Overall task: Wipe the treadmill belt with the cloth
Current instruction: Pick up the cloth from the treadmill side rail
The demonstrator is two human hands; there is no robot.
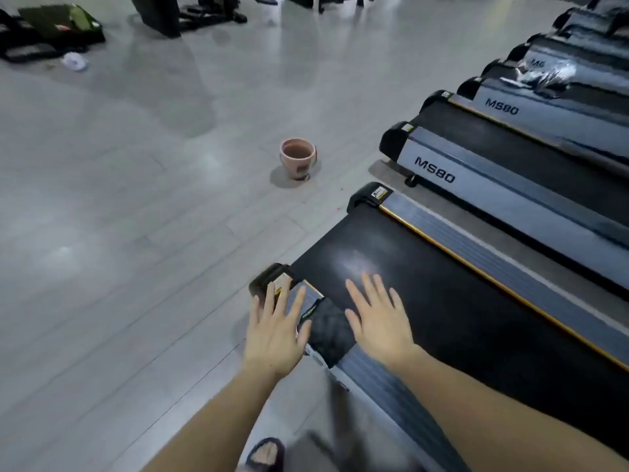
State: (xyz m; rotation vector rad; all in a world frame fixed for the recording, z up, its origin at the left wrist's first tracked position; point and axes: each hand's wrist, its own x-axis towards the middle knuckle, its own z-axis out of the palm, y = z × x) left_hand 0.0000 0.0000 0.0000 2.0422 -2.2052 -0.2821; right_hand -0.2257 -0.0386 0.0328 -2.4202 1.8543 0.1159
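Far left floor: dark bags (51, 32) heaped at the top corner, a small pale object (75, 61) lying just beside them.
Floor (119, 233): pale grey planks, glossy with reflections.
Foot (267, 453): bare toes in a dark sandal, at the bottom edge.
Left hand (274, 330): fingers straight and spread, released, holding nothing; fingertips over the black end cap (269, 277) at the treadmill's near corner, thumb just beside the cloth (contact unclear).
Pot (297, 158): pink clay, upright on the floor, well apart from the hands.
Cloth (328, 330): dark and quilted, lying on the near side rail (384, 386) at the belt's edge, between the two hands.
Right hand (377, 320): fingers straight and spread, released, palm down over the belt, just right of the cloth.
Treadmill belt (459, 301): black, with a pale sheen ahead of the right fingertips.
Far side rail (493, 264): grey, ribbed, gold-trimmed along the belt.
Other treadmills (483, 165): row stretching to the upper right, marked MS80.
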